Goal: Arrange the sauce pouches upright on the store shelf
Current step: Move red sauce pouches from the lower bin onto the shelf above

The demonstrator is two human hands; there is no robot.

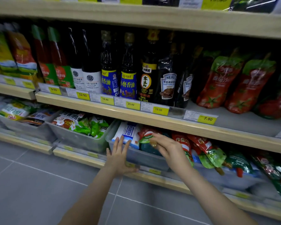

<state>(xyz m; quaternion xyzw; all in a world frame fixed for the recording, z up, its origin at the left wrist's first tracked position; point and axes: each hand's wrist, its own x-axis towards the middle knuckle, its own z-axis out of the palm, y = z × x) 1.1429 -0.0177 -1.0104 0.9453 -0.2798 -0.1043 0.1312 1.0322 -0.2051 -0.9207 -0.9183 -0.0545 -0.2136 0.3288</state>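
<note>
On the bottom shelf stands a clear plastic bin (143,157) with a white and blue packet (128,132) and a red and green sauce pouch (145,135) in it. My right hand (166,147) pinches that pouch by its brown spout end, over the bin. My left hand (118,155) has its fingers spread straight, its fingertips against the white and blue packet at the bin's front wall. More red and green pouches (206,151) lie slumped to the right of the bin. Red tomato sauce pouches (217,83) stand upright on the shelf above.
The wooden middle shelf edge (152,118) with yellow price tags hangs just above my hands. Dark bottles (128,69) and black Heinz pouches (167,83) line that shelf. Further bins (81,138) with green packets sit to the left. Grey floor tiles lie below.
</note>
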